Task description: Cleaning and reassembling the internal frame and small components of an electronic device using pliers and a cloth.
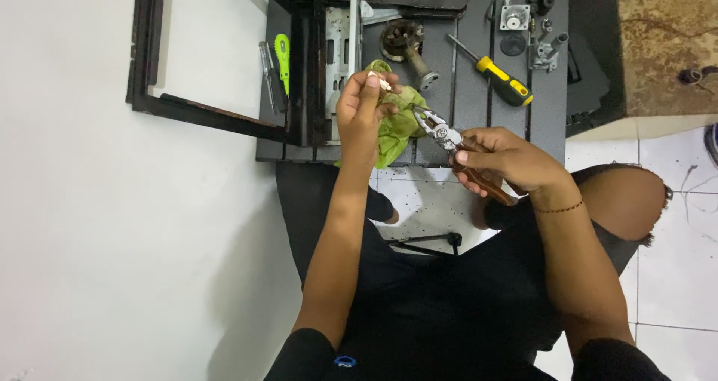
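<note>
**Small part and pliers over the bench**

From the left I see a green-handled tool (281,56) on the dark bench (479,127). My left hand (363,112) pinches a small white part (383,84) above a green cloth (396,123). My right hand (508,160) is closed round the pliers (449,138), tips toward the part. A yellow-handled screwdriver (502,80) lies beyond.

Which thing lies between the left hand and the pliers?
In the head view, a crumpled green cloth lies between the left hand and the pliers.
</note>
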